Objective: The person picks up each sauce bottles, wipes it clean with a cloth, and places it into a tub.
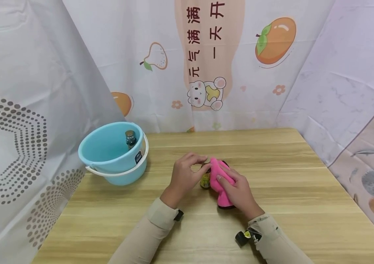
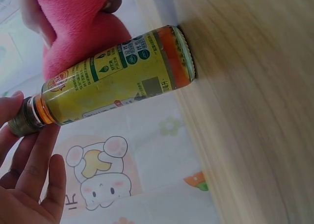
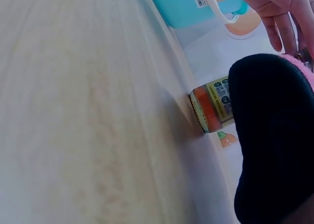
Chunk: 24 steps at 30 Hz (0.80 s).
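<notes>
A small glass bottle [image 2: 117, 79] with a yellow-green label and orange contents stands upright on the wooden table. My left hand [image 1: 184, 178] pinches its metal cap [image 2: 25, 118] between thumb and fingers. Against the bottle's right side lies a fuzzy pink cloth [image 1: 219, 183], bunched up and gripped by my right hand [image 1: 241, 194]. The right wrist view shows the cloth's black underside [image 3: 274, 136], which covers much of the bottle there. In the head view, the cloth and left fingers hide the bottle's upper part.
A light blue bucket [image 1: 112, 165] with a white handle stands at the table's left back. Inside it is a dark bottle [image 1: 130, 138] with a gold-brown cap. A printed curtain [image 1: 160, 95] hangs behind the table [image 1: 289, 176].
</notes>
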### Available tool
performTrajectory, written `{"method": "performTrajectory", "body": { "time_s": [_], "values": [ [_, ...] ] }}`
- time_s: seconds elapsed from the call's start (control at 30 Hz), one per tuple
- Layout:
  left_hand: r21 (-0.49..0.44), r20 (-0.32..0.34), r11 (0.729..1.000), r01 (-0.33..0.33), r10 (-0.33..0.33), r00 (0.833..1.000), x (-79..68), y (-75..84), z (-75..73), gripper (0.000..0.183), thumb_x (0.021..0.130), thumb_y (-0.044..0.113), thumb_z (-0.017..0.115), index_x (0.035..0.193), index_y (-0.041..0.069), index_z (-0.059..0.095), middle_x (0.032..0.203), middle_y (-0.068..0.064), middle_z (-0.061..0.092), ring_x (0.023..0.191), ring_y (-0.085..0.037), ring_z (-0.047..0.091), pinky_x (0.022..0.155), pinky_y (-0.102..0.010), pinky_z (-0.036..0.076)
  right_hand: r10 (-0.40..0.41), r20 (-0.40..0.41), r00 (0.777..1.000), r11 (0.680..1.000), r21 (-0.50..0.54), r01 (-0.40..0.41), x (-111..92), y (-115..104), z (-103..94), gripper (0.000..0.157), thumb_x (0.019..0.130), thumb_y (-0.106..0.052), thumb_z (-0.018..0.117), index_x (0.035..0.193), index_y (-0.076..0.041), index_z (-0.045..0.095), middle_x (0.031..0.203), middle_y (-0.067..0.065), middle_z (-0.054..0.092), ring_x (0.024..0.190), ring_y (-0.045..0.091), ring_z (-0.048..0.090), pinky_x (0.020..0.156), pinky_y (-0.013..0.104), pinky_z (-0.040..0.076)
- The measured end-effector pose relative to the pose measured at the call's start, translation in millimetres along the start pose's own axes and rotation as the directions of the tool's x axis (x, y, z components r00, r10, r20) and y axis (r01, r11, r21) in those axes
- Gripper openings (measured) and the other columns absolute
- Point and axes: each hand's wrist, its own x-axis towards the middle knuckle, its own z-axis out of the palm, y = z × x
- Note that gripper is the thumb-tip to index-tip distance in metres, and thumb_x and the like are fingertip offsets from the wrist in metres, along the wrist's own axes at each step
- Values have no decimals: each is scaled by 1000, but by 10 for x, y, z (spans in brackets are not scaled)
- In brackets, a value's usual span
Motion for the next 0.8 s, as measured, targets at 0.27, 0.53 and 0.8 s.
{"method": "performTrajectory", "body": {
  "time_s": [0.27,0.53,0.8],
  "values": [
    [-14,4,1000,5,-5,1000,-11,2,-15,23,90,23,83,107,8,80,97,-1,77,87,-12,72,74,-25,61,73,18,997,994,-77,-72,44,220,23,46,99,-41,71,142,-26,65,129,6,69,87,19,63,70,26,55],
    [-28,10,1000,12,-12,1000,-10,-10,-18,22,89,22,84,107,9,80,97,-1,77,87,-11,72,79,-23,61,151,48,987,984,-98,-146,42,209,33,48,98,-40,71,143,-27,64,132,10,68,85,19,65,72,31,56],
    [-31,13,999,18,-18,1000,-8,-13,-5,22,92,24,82,108,9,80,97,0,77,87,-12,72,79,-23,61,142,55,988,979,-155,-132,44,204,15,49,98,-39,71,145,-29,62,138,10,66,88,19,64,75,31,54]
  ]
}}
